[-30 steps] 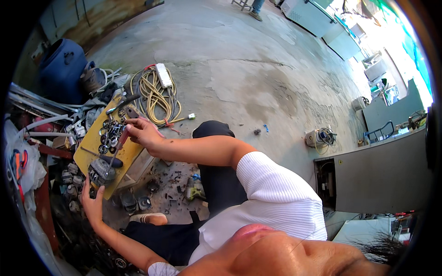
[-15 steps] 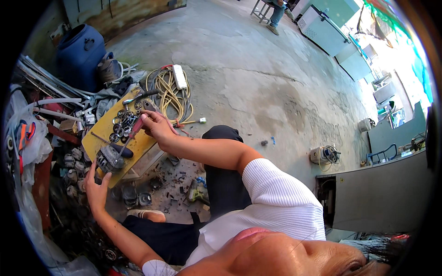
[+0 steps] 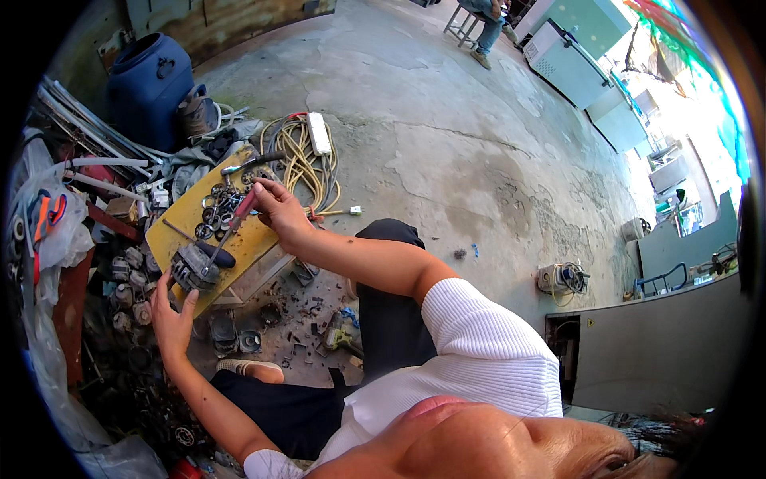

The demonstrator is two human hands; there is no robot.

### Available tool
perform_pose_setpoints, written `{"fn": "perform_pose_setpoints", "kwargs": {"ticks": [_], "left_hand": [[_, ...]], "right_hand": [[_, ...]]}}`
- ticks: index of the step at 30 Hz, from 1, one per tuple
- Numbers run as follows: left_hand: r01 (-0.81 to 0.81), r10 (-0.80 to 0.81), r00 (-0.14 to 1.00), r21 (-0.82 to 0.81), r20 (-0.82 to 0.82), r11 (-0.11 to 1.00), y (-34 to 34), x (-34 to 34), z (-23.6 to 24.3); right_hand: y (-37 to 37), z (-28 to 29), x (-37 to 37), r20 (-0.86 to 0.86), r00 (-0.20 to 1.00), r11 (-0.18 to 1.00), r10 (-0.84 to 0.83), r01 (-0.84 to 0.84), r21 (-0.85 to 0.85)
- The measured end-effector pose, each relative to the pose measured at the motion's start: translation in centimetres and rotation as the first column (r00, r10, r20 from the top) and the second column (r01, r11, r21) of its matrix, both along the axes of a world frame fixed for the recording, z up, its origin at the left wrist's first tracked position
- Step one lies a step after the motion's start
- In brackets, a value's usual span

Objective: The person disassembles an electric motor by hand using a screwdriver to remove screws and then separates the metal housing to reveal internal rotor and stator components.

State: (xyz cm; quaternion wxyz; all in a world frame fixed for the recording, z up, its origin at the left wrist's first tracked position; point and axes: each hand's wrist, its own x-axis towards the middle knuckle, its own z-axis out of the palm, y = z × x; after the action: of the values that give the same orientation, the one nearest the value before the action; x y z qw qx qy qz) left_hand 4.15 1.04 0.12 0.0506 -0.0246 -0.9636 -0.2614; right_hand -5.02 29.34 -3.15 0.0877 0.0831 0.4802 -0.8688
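Note:
My right hand (image 3: 281, 217) is closed around the red handle of a screwdriver (image 3: 244, 208). Its shaft slants down to a grey metal housing (image 3: 194, 268), which looks like a motor part, on the near end of a yellow board (image 3: 171, 231). My left hand (image 3: 171, 319) grips the near side of this housing, thumb and fingers on either side. Beside it on the board lies a second screwdriver with a dark handle (image 3: 221, 255). Several metal rings (image 3: 214, 211) are heaped farther up the board. A black-handled ratchet-like tool (image 3: 257, 161) lies at the far end.
A coiled yellow cable (image 3: 287, 152) with a white power strip (image 3: 318, 134) lies beyond the board. At left are a blue barrel (image 3: 152, 96) and piled scrap parts. A green power tool (image 3: 341, 335) sits among debris near my knee. Far back, a person (image 3: 487, 28) sits on a stool.
My right hand and the screwdriver have shifted slightly up and to the right. The housing is tilted differently under my left hand. The whole view has moved a little.

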Motion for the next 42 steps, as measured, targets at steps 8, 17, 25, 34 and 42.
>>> {"fn": "perform_pose_setpoints", "kwargs": {"ticks": [8,17,25,34,42], "left_hand": [[0.007,-0.010,0.999,0.063,0.044,0.998,0.1,-0.3,0.4],[-0.012,0.010,0.999,0.046,0.050,0.999,0.0,-0.1,0.8],[-0.008,0.006,0.998,0.024,0.061,1.000,0.0,-0.3,0.8],[-0.017,0.016,0.999,0.029,0.033,0.999,-0.5,-0.6,0.0],[0.019,-0.021,0.999,0.038,0.044,0.999,-1.1,-0.5,0.3]], "right_hand": [[-0.3,-2.7,-0.6,0.002,0.999,0.987,-0.054,0.053,-0.149],[-0.1,-0.9,0.3,0.066,0.998,0.999,-0.003,0.006,-0.050],[-0.1,-3.0,-0.3,-0.062,0.998,0.985,-0.002,-0.009,-0.173],[0.5,-1.7,0.3,0.032,0.999,0.996,0.006,-0.003,-0.092],[-0.1,-2.9,0.0,-0.016,1.000,0.979,-0.015,0.012,-0.203]]}}
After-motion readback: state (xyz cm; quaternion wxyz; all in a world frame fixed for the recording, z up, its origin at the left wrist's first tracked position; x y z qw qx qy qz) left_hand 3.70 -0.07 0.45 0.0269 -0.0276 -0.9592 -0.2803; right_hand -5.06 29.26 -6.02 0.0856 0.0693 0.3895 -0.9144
